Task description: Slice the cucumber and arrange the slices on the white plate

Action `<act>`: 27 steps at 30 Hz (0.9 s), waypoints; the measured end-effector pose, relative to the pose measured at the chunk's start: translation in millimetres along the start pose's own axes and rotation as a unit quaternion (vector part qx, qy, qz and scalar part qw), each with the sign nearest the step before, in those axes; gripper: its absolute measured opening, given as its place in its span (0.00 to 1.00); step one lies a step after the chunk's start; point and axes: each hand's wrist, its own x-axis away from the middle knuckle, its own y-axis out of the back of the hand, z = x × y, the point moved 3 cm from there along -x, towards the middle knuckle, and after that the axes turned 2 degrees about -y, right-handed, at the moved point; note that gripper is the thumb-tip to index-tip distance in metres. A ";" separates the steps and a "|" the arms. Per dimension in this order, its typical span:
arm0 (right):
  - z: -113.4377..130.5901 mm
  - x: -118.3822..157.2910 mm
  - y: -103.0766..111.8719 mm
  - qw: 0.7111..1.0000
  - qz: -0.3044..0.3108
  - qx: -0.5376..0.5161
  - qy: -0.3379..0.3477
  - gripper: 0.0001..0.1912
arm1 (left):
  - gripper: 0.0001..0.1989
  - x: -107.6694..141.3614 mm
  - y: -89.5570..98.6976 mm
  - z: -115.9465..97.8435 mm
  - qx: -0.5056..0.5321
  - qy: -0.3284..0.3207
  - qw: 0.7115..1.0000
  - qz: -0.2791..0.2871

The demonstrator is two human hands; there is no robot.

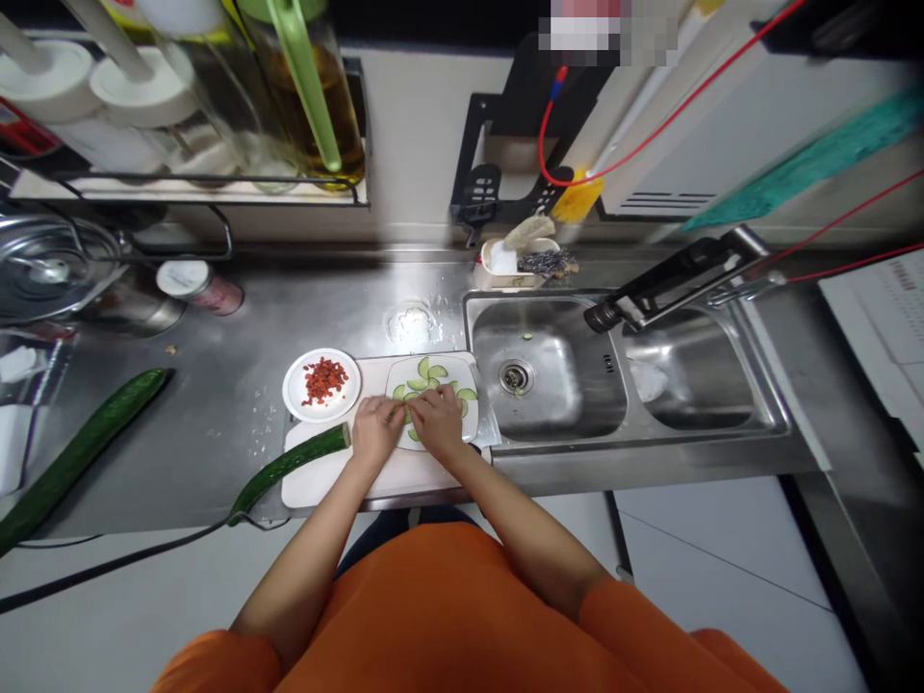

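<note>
Both my hands meet over a white square plate [471, 371] that holds several pale green cucumber slices [437, 372]. My left hand [376, 428] is closed at the plate's left edge, its fingertips pinched together. My right hand [439, 421] comes in over the slices with its fingertips pressed together, close to the left ones. Whatever lies between the fingertips is too small to make out. The plate rests on a white cutting board [318, 484]. A cut cucumber [289, 462] lies across the board's left part, beside my left hand. Chopped red pieces [324, 381] sit on a round white plate [292, 395].
A whole cucumber [79, 462] lies at the far left. To the right is a double sink [552, 385] with a black faucet [635, 289] over it. Behind stand a brush holder [498, 280] and a lidded jar [217, 294]. A rack [289, 192] with bottles hangs above.
</note>
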 end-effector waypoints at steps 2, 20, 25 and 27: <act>0.1 -1.0 -4.4 1.000 0.018 0.005 0.001 0.08 | 0.09 0.2 -0.6 0.8 -0.004 0.001 1.000 -0.003; -1.6 -3.5 -10.6 0.998 0.057 0.009 -0.005 0.10 | 0.09 -0.5 -3.3 4.1 -0.005 -0.033 0.999 -0.003; -3.3 -2.8 -8.3 0.999 0.046 -0.005 -0.017 0.09 | 0.08 0.7 -4.2 5.2 -0.002 -0.033 0.999 -0.008; -3.5 -2.9 -6.8 0.999 0.047 -0.004 -0.018 0.09 | 0.08 0.7 -3.3 4.7 -0.001 -0.032 0.999 -0.010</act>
